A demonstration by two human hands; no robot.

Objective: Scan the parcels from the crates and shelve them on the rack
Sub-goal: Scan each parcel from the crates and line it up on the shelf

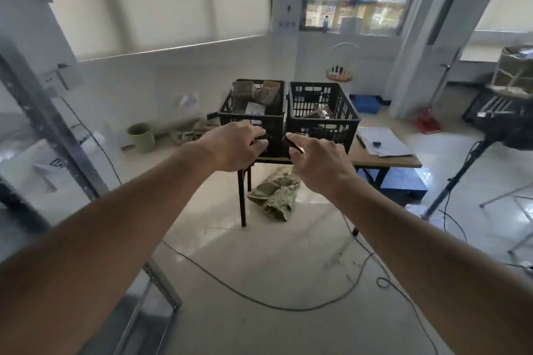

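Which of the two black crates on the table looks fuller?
The left crate: several parcels stand up to its rim. In the right crate only one parcel or so shows, lying low near the bottom.

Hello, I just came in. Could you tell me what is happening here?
A person stands back from a wooden table carrying two black crates. The left crate holds several parcels; the right crate shows at least one. Both arms reach forward. The right hand holds a small dark object, possibly a scanner. The left hand has curled fingers; whether it holds anything is unclear. No parcel is in hand yet.
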